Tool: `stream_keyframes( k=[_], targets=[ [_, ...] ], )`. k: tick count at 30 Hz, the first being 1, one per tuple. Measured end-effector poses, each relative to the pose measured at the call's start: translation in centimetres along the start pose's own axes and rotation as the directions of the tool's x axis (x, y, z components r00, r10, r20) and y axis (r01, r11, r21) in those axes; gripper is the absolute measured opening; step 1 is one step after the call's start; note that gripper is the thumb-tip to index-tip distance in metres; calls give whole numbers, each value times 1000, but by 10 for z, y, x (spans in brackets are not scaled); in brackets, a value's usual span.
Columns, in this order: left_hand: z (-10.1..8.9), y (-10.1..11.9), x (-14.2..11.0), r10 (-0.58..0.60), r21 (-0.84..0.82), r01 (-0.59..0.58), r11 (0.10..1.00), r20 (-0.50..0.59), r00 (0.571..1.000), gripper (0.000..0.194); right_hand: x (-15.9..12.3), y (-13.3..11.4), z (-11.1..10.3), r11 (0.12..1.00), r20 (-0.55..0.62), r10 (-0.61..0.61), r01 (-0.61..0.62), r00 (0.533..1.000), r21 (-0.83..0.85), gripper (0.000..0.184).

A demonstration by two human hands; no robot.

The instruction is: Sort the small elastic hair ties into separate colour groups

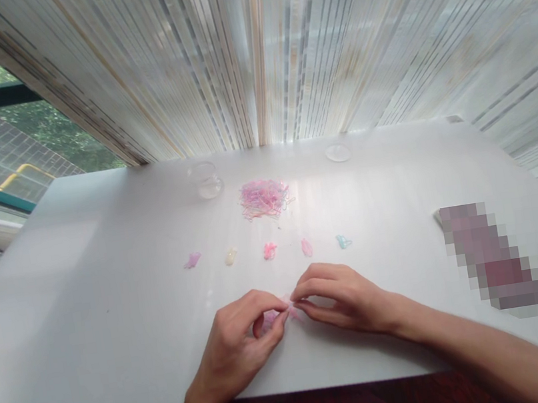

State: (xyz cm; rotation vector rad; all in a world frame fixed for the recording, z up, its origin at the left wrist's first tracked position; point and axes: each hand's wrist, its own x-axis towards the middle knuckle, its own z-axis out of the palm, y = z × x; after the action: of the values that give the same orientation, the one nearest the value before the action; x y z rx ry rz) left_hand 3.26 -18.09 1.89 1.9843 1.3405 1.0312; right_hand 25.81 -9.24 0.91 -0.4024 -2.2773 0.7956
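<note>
Near the front of the white table, both hands meet over a small pile of pink and lilac elastic bands (269, 320). My left hand (245, 329) is closed, thumb and forefinger pinched at the pile's right side. Facing it, my right hand (338, 295) also pinches, its fingertips almost touching the left ones. The thin bands between the fingertips are partly hidden. Beyond the hands lies a row of little band clusters: lilac (192, 260), pale yellow (230, 256), coral pink (269, 250), light pink (307, 247) and light blue (344, 241).
A larger heap of mixed pastel bands (264, 198) lies farther back on the white table (113, 305). Behind it stand a clear round container (206, 180) and a clear lid (337, 153). A blurred-out flat object (495, 262) rests at right. Striped curtains (247, 56) border the back edge.
</note>
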Motion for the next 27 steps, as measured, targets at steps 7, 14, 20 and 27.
stream_keyframes(
  k=[7,14,20,27],
  targets=[
    [1,1,5,14,13,-13,1000,-39,999,8,5,-3,-5,999,-68,-25,23,997,-35,10],
    [2,1,9,35,13,-34,999,-111,993,13,4,-1,-4,999,-73,-31,28,997,-46,8],
    [2,-3,10,53,-5,-53,999,-85,995,9,4,0,-6,999,-62,-14,11,998,-51,9],
    [3,-4,11,39,-2,-39,999,-120,992,6,3,-1,-7,999,-66,-8,5,998,-48,9]
  ],
)
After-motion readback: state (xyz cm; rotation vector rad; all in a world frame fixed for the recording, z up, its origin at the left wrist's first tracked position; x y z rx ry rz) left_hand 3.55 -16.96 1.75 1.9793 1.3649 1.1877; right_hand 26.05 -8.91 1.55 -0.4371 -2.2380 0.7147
